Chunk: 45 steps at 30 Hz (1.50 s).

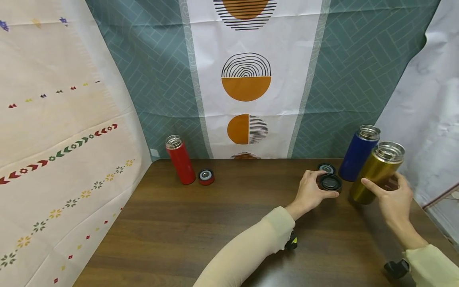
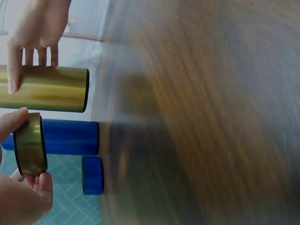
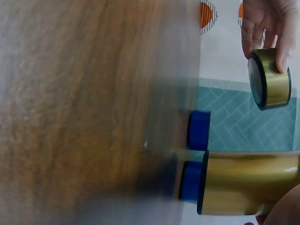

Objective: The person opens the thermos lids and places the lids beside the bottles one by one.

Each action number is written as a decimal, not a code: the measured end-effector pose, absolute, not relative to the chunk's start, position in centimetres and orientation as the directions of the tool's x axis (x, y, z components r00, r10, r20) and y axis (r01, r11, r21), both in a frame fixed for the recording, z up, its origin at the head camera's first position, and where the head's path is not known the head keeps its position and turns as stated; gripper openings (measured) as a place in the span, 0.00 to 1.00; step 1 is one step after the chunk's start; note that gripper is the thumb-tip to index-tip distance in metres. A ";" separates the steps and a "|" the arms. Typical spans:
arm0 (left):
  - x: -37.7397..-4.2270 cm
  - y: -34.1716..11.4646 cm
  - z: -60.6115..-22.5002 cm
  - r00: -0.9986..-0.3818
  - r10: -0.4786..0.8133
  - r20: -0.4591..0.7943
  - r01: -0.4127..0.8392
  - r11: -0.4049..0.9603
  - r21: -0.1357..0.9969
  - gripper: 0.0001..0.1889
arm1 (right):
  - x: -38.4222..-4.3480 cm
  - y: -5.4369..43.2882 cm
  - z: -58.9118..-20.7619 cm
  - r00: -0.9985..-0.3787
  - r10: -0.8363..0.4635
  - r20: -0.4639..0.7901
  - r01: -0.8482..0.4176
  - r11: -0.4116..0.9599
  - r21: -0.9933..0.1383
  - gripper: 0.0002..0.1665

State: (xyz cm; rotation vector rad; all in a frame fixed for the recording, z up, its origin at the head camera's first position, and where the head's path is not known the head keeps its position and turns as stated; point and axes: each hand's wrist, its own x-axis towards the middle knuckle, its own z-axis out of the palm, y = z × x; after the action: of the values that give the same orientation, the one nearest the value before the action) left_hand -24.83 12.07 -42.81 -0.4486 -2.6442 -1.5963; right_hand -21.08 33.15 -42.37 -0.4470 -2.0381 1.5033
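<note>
My left hand [image 1: 310,190] pinches a gold lid [image 2: 30,144] between thumb and fingers, holding it above the table; its black face shows in the head view. The right hand [image 1: 396,201] grips a gold bottle [image 1: 376,171] around its side. This bottle is upright, uncapped, its steel mouth showing, and its base looks slightly raised off the table in both wrist views. Just behind it stands an open blue bottle [image 1: 358,153]. A blue lid [image 3: 199,130] lies on the table beside that bottle, partly hidden behind the left hand's lid in the head view.
On the left of the wooden table [image 1: 215,223] stands an open red bottle [image 1: 181,163], with a red lid [image 1: 206,177] next to it. A patterned cloth [image 1: 161,79] hangs along the back edge, and light cloths hang at both sides.
</note>
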 end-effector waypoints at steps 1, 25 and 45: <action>-24.8 12.4 -42.9 -0.959 0.230 0.164 0.253 0.440 0.862 0.37 | -21.1 33.2 -42.5 -0.781 0.579 0.235 -0.054 0.313 -0.948 0.31; -25.5 18.8 -45.5 -0.982 0.120 0.149 0.191 0.641 0.744 0.37 | -23.4 33.0 -44.5 -0.620 0.769 0.157 -0.045 0.165 -0.985 0.39; -25.7 20.3 -46.8 -0.994 0.083 0.064 0.104 0.722 0.684 0.37 | -23.5 32.4 -45.0 -0.617 0.764 0.187 -0.040 0.207 -0.978 0.43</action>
State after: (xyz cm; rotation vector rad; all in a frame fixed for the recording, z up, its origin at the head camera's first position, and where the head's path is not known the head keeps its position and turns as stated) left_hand -25.70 20.26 -46.80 -0.1576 -2.8883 -1.1508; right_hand -23.52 32.36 -44.95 -0.6760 -1.7944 1.4836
